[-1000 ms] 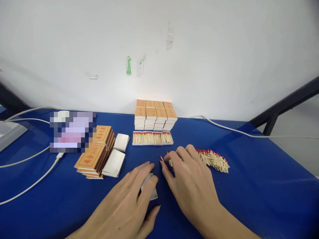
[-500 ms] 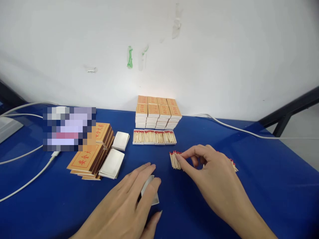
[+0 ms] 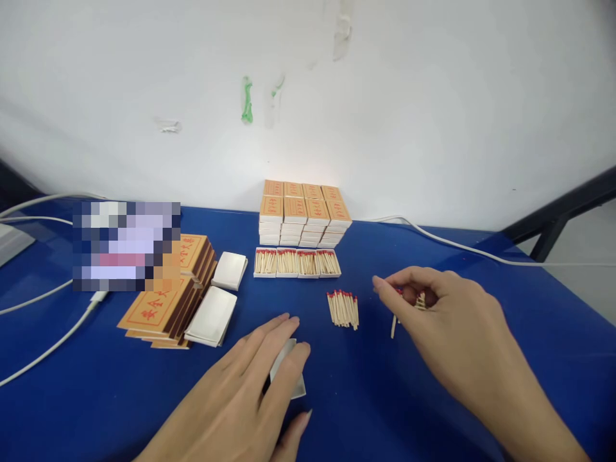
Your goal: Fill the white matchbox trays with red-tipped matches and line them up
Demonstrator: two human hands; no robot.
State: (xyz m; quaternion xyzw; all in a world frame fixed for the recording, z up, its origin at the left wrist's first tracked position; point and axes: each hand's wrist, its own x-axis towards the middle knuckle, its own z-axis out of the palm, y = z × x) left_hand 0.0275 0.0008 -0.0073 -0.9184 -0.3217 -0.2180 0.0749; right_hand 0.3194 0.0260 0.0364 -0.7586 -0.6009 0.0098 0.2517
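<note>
My left hand (image 3: 250,385) rests on the blue table (image 3: 96,385), fingers curled round a small white empty matchbox tray (image 3: 289,375). My right hand (image 3: 433,314) hovers to the right, its fingers pinched on red-tipped matches from a pile mostly hidden beneath it; one match (image 3: 393,326) sticks out below. A small separate bunch of matches (image 3: 342,308) lies between the hands. Behind it stands a row of filled trays (image 3: 297,262), in front of a stack of orange matchboxes (image 3: 303,215).
Flat orange sleeves (image 3: 161,305) lie stacked at the left with white trays (image 3: 219,301) beside them. White cables (image 3: 48,340) run along the left and across the back right. A white wall closes the far edge; a dark frame bar (image 3: 553,218) stands at right.
My right hand has moved right, off the small bunch of matches, onto the larger pile and pinched some. The left hand has stayed on the tray.
</note>
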